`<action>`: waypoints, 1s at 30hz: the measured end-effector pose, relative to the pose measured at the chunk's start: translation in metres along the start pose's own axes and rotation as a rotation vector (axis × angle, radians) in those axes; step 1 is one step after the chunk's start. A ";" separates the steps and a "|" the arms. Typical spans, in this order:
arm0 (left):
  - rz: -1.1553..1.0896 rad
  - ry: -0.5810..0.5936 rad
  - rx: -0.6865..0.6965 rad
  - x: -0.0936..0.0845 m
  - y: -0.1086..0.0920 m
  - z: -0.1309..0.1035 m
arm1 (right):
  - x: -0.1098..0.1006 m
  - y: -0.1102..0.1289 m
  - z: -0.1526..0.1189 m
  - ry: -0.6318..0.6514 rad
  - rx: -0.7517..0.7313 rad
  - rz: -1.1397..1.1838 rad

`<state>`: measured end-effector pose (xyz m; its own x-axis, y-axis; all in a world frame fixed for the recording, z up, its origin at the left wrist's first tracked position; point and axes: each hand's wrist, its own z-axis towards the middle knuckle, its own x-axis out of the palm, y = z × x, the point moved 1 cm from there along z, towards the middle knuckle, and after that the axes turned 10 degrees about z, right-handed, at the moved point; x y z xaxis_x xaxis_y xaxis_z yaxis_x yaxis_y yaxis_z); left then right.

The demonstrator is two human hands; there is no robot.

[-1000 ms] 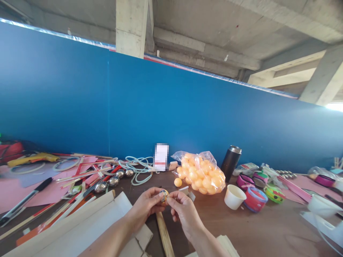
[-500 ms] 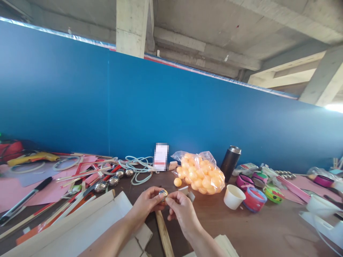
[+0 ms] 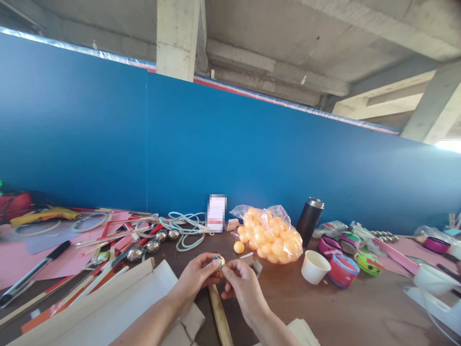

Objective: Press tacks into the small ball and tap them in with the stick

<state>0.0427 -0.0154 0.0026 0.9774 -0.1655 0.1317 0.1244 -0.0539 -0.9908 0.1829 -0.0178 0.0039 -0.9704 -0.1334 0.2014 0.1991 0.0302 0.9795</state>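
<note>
A small shiny silver ball [image 3: 218, 261] sits between the fingertips of my left hand [image 3: 199, 273]. My right hand [image 3: 240, 283] is pinched against the ball's right side; whether it grips anything small there is hidden. Below both hands a wooden stick [image 3: 220, 317] lies on the brown table [image 3: 345, 319]. Just beyond them is a single orange ball [image 3: 238, 247], beside a clear plastic bag of orange balls [image 3: 268, 235]. Several larger silver balls [image 3: 152, 245] rest to the left.
A white cup [image 3: 315, 267], a black bottle [image 3: 309, 222] and colourful rolls [image 3: 344, 270] stand at the right. Cardboard [image 3: 118, 298], sticks, a marker [image 3: 36, 274] and pink paper cover the left. Coiled pale tubing [image 3: 187, 230] lies near the blue partition [image 3: 230, 144].
My right fingers have shifted slightly left, closer against the silver ball. The ball stays in my left hand, and the view has tilted up a little.
</note>
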 end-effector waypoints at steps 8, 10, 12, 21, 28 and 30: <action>-0.109 -0.097 -0.015 -0.010 0.007 0.010 | -0.008 0.018 -0.031 0.104 -0.100 -0.951; -0.119 -0.121 0.006 -0.014 0.006 0.012 | -0.002 0.016 -0.039 0.105 -0.067 -1.107; -0.136 -0.170 0.035 -0.021 0.006 0.015 | 0.002 0.013 -0.041 0.071 -0.051 -1.136; -0.244 -0.511 0.154 -0.066 0.006 0.033 | -0.002 0.012 -0.019 0.139 0.022 -0.660; -0.254 -0.515 0.146 -0.066 0.009 0.034 | 0.010 0.007 -0.027 0.132 -0.374 -0.842; -0.252 -0.509 0.139 -0.065 0.009 0.033 | 0.012 0.003 -0.028 0.130 -0.401 -0.905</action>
<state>-0.0141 0.0276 -0.0156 0.8694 0.3320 0.3659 0.3515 0.1048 -0.9303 0.1758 -0.0467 0.0088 -0.7619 -0.0496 -0.6457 -0.5528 -0.4697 0.6883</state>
